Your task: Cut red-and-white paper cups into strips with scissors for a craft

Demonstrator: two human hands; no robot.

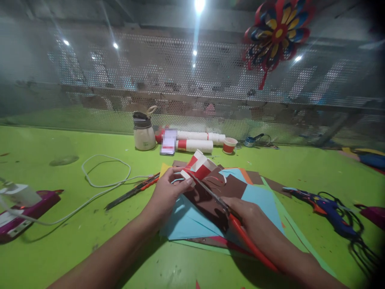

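Note:
My left hand [173, 186] pinches a red and white paper piece [185, 174] between thumb and fingers. In my right hand [248, 212] are scissors with red handles [245, 237], their blades pointing up and left to the paper piece. Just behind my left hand, cut red and white cup pieces [202, 165] lie on the pile. Below both hands is a stack of coloured paper, with brown sheets [236, 186] over light blue sheets [192, 222]. Thin curled strips lie beside the blades.
A jar [144, 134], a phone [169, 142], stacked paper cups [197, 145] and a single cup [229, 145] stand behind the pile. Left are other scissors [132, 194], a white cable [99, 196] and a power strip [36, 208]. A blue glue gun [331, 212] lies right.

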